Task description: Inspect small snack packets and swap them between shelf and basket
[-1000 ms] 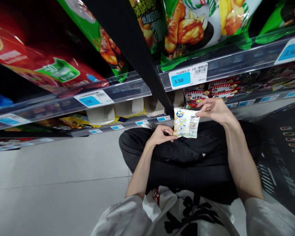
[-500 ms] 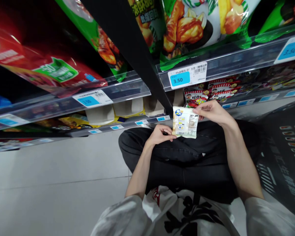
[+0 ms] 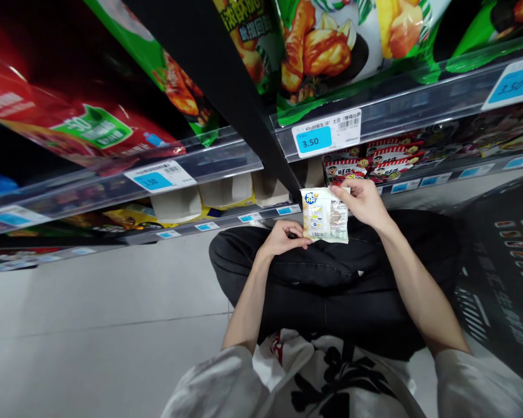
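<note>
Between the left hand (image 3: 284, 238), pinched on its lower-left corner, and the right hand (image 3: 362, 201), pinched at its upper right, a white packet (image 3: 325, 217) is held right of the frame's centre and could be dropped onto the dark trousers (image 3: 318, 270) if both edge grips were loosened.

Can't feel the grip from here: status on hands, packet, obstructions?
Left hand pinching packet at lower left. Right hand gripping upper right. Packet's middle uncovered.

Pale grey short-sleeved shirt (image 3: 279, 399), bold black print (image 3: 340, 403), small red marking (image 3: 277, 350), black trousers (image 3: 344, 305)
</note>
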Action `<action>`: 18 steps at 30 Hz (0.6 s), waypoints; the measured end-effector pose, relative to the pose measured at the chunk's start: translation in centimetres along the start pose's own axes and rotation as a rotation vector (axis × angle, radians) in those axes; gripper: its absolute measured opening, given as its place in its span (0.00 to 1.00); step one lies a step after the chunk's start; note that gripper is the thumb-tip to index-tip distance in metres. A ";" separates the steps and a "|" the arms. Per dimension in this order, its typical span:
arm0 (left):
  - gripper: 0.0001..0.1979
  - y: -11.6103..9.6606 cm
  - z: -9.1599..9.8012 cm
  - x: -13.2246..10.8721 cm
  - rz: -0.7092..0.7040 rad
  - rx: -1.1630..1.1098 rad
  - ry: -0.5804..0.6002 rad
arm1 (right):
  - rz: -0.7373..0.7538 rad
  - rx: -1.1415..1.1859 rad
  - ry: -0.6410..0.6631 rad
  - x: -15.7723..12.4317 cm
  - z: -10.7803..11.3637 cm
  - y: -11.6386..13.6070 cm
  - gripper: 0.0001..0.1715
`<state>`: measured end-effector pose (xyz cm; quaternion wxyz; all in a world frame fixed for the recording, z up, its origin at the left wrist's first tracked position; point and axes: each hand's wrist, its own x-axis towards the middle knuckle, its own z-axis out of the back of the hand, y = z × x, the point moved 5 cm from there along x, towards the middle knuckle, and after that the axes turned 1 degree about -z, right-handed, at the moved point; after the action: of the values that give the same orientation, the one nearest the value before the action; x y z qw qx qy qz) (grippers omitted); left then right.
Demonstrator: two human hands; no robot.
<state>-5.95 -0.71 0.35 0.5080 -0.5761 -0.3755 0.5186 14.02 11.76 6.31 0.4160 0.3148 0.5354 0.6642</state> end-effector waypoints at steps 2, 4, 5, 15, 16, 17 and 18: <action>0.19 0.1 0.1 0.0 0.001 -0.012 -0.001 | -0.011 0.024 -0.001 0.0 0.0 -0.1 0.32; 0.18 0.1 0.1 0.0 0.002 -0.022 0.002 | -0.005 0.035 -0.004 0.0 0.0 -0.1 0.30; 0.18 0.1 0.1 0.0 0.001 -0.025 0.004 | 0.006 0.039 -0.009 0.0 0.0 -0.2 0.29; 0.16 -0.1 0.5 0.0 -0.090 -0.014 -0.092 | 0.052 0.125 -0.058 0.0 0.8 0.1 0.21; 0.16 -0.1 0.7 0.1 -0.113 -0.047 -0.132 | 0.048 0.151 -0.052 -0.1 0.9 0.2 0.22; 0.18 -0.1 0.9 0.1 -0.139 -0.092 -0.170 | 0.044 0.170 -0.042 -0.2 1.0 0.4 0.23; 0.19 0.0 1.1 0.1 -0.163 -0.139 -0.198 | 0.040 0.185 -0.027 -0.3 1.1 0.5 0.24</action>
<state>-7.02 -0.37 0.43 0.4678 -0.5237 -0.5043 0.5027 14.98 11.95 7.08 0.3790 0.3715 0.5822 0.6160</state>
